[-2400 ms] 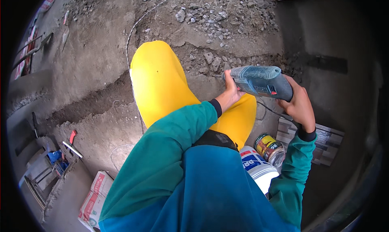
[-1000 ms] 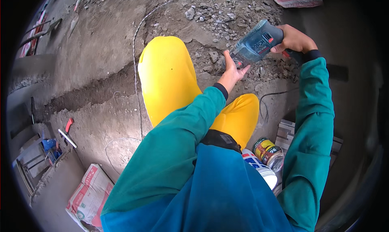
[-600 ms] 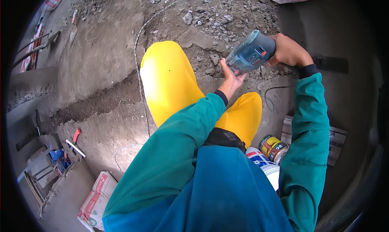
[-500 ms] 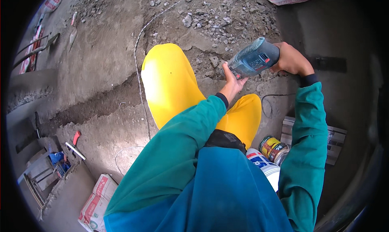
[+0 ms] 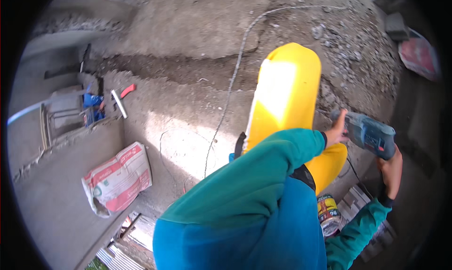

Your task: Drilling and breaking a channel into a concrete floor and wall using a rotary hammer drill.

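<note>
A dark blue-grey rotary power drill (image 5: 367, 133) with a red switch is held at my right, beside my yellow-clad knees (image 5: 287, 91). My left hand (image 5: 336, 132) is closed on its front part, thumb up along the body. My right hand (image 5: 390, 168) grips the rear end, partly hidden behind it. The drill's tip is near broken rubble (image 5: 329, 98) in the ground; whether it touches cannot be made out. A dark cord (image 5: 355, 173) runs down from the tool.
A red-and-white bag (image 5: 117, 180) lies at lower left, below a red-handled tool (image 5: 127, 90) and clutter (image 5: 94, 102). A braided cord (image 5: 230, 81) crosses the broken concrete. A yellow-labelled can (image 5: 329, 216) and tiles (image 5: 358, 199) are at lower right; another bag (image 5: 418, 55) and blocks (image 5: 395, 25) upper right.
The view has swung left, showing more of the bag and left-hand ledge. The drill and both hands now appear farther right and lower, still joined.
</note>
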Motion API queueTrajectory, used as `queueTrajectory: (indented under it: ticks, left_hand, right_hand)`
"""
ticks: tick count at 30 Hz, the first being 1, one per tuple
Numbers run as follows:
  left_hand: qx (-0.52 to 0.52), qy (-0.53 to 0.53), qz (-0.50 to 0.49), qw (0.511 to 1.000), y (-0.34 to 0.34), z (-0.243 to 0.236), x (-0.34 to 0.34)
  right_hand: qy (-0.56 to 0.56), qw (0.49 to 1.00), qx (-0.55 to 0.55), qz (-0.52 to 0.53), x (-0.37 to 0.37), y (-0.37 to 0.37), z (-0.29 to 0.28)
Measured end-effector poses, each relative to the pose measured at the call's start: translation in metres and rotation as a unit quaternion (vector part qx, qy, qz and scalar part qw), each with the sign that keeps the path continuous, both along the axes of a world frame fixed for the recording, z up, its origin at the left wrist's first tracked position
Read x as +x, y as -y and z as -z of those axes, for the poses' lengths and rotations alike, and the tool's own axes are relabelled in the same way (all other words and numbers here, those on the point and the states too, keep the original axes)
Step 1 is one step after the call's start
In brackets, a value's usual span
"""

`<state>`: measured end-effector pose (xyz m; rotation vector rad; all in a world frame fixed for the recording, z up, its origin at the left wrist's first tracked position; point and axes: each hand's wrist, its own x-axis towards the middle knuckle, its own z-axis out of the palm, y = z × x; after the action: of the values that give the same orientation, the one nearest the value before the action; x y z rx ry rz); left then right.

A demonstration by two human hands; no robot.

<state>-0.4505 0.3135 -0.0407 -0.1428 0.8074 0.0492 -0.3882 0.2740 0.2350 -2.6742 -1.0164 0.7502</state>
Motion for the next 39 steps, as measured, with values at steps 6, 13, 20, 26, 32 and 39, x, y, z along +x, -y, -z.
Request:
queueTrajectory:
  ticks: [6,13,20,26,32,39]
  left_hand:
    - [-0.051,0.035,-0.084,0.994,0.004,0.009,-0.008]
    - [-0.115,-0.078,-0.112,0.984,-0.011,0.003,0.014]
    - [-0.124,-0.059,-0.159,0.978,-0.012,-0.024,0.026]
    - [-0.047,-0.081,-0.1,0.991,-0.017,-0.027,-0.027]
    - [-0.052,-0.052,0.004,0.997,-0.017,-0.026,-0.041]
    - [-0.024,0.045,-0.002,0.999,-0.041,-0.013,-0.019]
  right_hand:
    - [-0.048,0.999,-0.015,0.014,0.004,-0.001,0.009]
    - [-0.09,0.994,-0.051,0.023,0.008,-0.039,-0.005]
    - [-0.013,0.988,0.03,-0.153,0.026,-0.058,-0.048]
    - [0.022,0.996,-0.045,-0.076,0.015,-0.023,0.004]
    - [0.074,0.997,-0.015,0.015,-0.022,0.014,0.007]
    - [0.085,0.996,0.011,0.037,-0.02,-0.006,-0.001]
